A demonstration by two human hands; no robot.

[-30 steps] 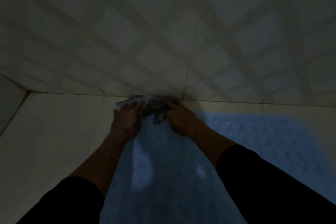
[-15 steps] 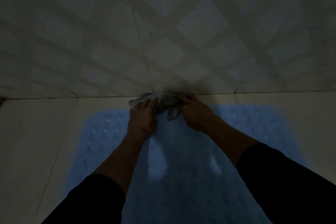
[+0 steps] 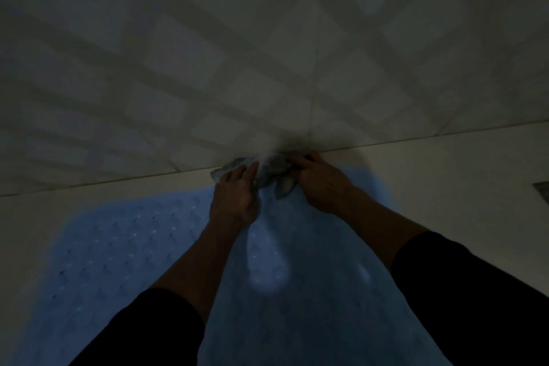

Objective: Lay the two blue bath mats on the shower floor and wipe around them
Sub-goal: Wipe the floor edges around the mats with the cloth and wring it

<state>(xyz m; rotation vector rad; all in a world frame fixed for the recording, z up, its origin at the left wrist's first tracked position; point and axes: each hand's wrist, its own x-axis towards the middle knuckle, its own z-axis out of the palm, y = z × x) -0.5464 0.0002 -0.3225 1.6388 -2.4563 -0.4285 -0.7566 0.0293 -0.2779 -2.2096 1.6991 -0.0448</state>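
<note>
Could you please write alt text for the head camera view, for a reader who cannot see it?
In dim light, a left hand and a right hand press a crumpled grey cloth where the cream shower floor meets the tiled wall. Blue bath mats lie beneath the dark-sleeved arms.

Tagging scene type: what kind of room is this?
Most likely a shower or bathroom floor: a dimpled blue bath mat on pale floor tiles, a tiled wall, and both hands working a grey cloth where they meet.
</note>
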